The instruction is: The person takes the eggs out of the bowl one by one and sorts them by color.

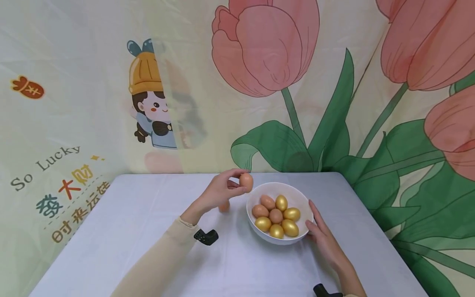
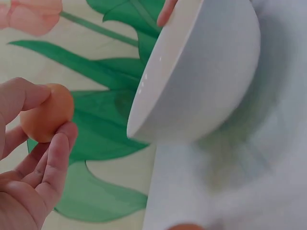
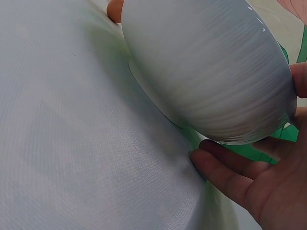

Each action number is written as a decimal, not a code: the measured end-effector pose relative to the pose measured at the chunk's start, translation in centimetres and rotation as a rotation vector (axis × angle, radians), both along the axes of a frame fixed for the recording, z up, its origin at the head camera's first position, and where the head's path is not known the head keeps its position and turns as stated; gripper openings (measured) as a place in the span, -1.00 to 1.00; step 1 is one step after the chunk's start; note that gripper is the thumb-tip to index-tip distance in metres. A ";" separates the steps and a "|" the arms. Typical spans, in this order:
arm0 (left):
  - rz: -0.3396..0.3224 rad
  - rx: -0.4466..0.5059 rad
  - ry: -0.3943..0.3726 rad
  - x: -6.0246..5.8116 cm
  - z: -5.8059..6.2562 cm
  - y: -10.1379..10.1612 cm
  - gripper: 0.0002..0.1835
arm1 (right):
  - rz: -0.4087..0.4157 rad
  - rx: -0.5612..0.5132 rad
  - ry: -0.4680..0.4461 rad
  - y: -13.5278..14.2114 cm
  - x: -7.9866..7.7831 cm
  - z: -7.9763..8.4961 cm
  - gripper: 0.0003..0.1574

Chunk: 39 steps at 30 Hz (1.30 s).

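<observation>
Brown egg (image 1: 246,182) is pinched in the left hand (image 1: 219,192), raised just beside the white bowl's (image 1: 256,231) far-left rim. The bowl, on the counter (image 1: 130,231), is cupped by the right hand (image 1: 322,235), fingers loosely spread against its wall.

Left hand (image 2: 24,177) pinching brown egg (image 2: 46,117), white bowl (image 2: 201,76) beside, tulip backdrop (image 2: 100,134) behind

Lighting: bright, even, diffuse; my view shows soft faint shadows under the bowl (image 1: 256,231). Small glints on its rim. Head view bends at edges. Wrist views close, slightly soft, background blurred.
</observation>
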<state>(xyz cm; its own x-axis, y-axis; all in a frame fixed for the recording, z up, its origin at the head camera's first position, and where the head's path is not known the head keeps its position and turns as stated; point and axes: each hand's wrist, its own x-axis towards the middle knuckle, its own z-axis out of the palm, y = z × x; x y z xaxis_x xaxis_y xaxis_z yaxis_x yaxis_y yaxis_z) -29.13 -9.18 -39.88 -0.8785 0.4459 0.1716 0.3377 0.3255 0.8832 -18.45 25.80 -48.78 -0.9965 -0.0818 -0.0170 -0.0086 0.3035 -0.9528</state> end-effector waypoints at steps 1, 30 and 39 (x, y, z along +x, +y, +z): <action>0.015 -0.004 -0.004 0.0 -0.1 -0.7 -0.40 | 0.002 0.000 0.001 0.0 0.0 0.0 -0.19; 0.213 -0.228 -0.086 -1.2 -6.3 -13.0 -0.31 | 0.018 -0.003 -0.016 0.2 -0.1 0.2 -0.14; 0.166 -0.225 -0.142 -1.2 -7.6 -13.6 -0.32 | -0.006 0.033 -0.022 0.5 -0.1 0.5 -0.12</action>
<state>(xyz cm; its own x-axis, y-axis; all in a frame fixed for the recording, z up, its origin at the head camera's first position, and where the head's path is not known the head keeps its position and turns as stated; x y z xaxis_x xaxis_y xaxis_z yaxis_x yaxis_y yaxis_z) -30.36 -22.75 -47.45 -0.9506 0.3072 -0.0444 0.1423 0.5586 0.8172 -18.50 26.34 -48.29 -0.9963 -0.0744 -0.0419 0.0147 0.3344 -0.9423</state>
